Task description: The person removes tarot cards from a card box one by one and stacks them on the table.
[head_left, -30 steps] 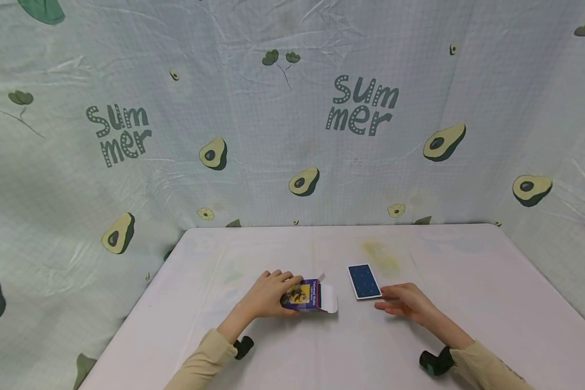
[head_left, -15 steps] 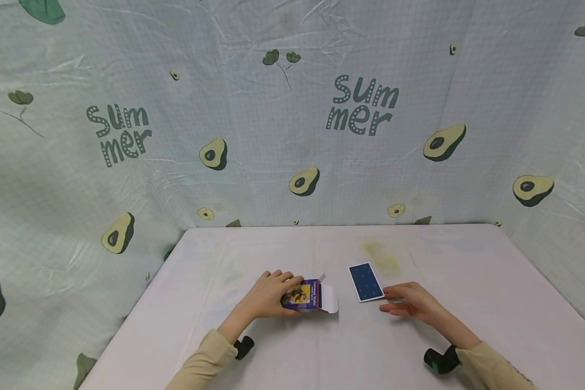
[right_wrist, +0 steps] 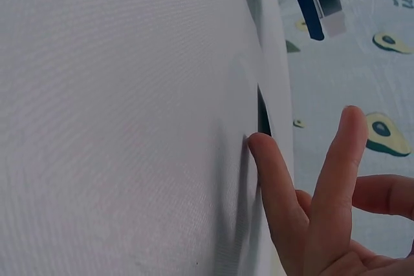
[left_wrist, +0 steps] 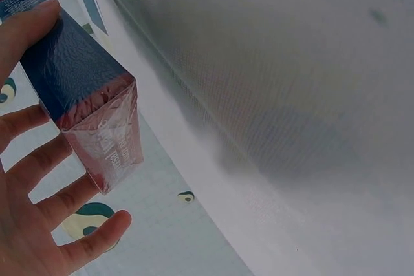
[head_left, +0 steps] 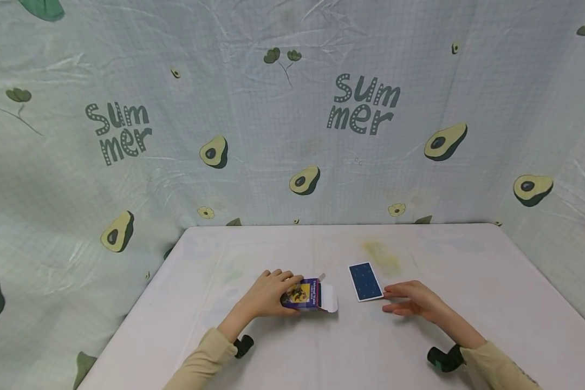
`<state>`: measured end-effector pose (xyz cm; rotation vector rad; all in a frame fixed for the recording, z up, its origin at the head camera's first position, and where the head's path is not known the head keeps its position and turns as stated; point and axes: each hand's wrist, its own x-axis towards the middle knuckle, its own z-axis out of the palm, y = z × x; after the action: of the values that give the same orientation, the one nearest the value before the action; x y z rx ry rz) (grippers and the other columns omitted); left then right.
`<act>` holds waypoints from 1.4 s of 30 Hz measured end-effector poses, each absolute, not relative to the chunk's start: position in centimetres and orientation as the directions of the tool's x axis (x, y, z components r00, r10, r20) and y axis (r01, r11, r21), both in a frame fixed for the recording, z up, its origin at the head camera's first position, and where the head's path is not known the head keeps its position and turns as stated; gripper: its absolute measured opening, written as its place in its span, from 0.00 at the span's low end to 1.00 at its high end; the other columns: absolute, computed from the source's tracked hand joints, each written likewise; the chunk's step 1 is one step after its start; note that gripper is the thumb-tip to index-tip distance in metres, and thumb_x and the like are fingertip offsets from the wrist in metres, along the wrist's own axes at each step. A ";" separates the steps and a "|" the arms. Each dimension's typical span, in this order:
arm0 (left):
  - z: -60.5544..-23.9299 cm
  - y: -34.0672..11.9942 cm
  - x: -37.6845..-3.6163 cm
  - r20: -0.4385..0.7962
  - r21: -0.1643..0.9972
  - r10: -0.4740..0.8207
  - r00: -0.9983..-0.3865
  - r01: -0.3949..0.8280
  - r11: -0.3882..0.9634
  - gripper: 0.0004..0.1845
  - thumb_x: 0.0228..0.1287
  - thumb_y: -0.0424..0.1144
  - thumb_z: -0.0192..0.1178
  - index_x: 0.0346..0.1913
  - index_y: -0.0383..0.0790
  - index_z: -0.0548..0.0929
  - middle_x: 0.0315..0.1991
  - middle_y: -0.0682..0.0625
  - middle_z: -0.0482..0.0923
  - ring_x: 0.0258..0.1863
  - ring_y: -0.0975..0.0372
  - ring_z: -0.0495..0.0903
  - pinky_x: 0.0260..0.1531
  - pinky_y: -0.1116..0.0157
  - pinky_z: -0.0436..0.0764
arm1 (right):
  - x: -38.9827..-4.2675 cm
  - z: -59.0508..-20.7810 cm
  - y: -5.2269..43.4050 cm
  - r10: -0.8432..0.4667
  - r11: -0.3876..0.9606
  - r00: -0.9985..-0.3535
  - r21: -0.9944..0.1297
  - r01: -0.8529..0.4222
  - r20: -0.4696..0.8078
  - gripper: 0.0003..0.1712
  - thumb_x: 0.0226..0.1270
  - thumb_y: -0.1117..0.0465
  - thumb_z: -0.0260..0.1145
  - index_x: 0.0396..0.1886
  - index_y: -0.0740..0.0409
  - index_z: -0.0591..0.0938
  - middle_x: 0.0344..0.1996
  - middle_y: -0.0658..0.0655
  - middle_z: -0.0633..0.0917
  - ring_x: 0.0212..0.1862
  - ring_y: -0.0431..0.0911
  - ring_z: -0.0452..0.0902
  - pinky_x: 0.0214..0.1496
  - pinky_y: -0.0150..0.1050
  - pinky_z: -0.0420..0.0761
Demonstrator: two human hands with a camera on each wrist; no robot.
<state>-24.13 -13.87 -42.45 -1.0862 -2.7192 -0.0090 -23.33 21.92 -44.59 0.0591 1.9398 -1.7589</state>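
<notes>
The person's left hand [head_left: 268,295] is curling round a small purple card box [head_left: 303,294] lying on the white table [head_left: 468,281], thumb on one face and fingers wrapping the far side. The box's open white flap [head_left: 329,299] is pointing toward three o'clock. From the left wrist view the box [left_wrist: 84,101] is sitting between the thumb and the spread fingers [left_wrist: 45,159], its plastic wrap catching the light.

The right hand [head_left: 411,303] is hovering low over the table, fingers straight and loosely apart, gripping nothing. Its fingertips are lying just beside the near corner of a blue-backed deck of cards [head_left: 365,281], which is resting flat on the table at about two o'clock from the box. Whether they are touching the deck I cannot tell.

An avocado-print cloth [head_left: 292,108] is hanging behind, at twelve o'clock.
</notes>
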 end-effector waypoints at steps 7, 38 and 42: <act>-42.4 -13.9 -24.1 0.197 -0.082 0.682 -0.704 0.681 0.728 0.39 0.41 0.64 0.63 0.58 0.52 0.70 0.45 0.55 0.75 0.39 0.63 0.71 0.37 0.62 0.69 | -23.3 -44.6 22.0 -0.347 0.164 -0.855 -0.922 0.349 -0.386 0.35 0.66 0.53 0.52 0.61 0.78 0.58 0.50 0.66 0.77 0.39 0.47 0.83 0.35 0.34 0.80; -42.9 -13.8 -24.0 0.196 -0.074 0.677 -0.710 0.677 0.732 0.39 0.40 0.63 0.64 0.58 0.51 0.70 0.46 0.55 0.75 0.39 0.63 0.71 0.36 0.63 0.69 | -23.6 -44.3 21.4 -0.377 0.189 -0.868 -0.944 0.270 -0.324 0.33 0.64 0.52 0.54 0.59 0.74 0.64 0.47 0.59 0.81 0.42 0.43 0.82 0.35 0.31 0.78; -42.7 -13.7 -24.0 0.201 -0.074 0.678 -0.707 0.679 0.730 0.39 0.40 0.63 0.64 0.58 0.52 0.70 0.45 0.55 0.75 0.40 0.63 0.71 0.37 0.63 0.69 | -23.8 -44.1 21.0 -0.400 0.188 -0.868 -0.953 0.238 -0.295 0.32 0.64 0.53 0.54 0.58 0.75 0.65 0.47 0.59 0.81 0.42 0.42 0.82 0.36 0.31 0.78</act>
<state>-24.02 -13.74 -42.74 -1.0816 -2.7188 -0.0073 -23.80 20.96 -44.11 -0.1516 1.9824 -1.7278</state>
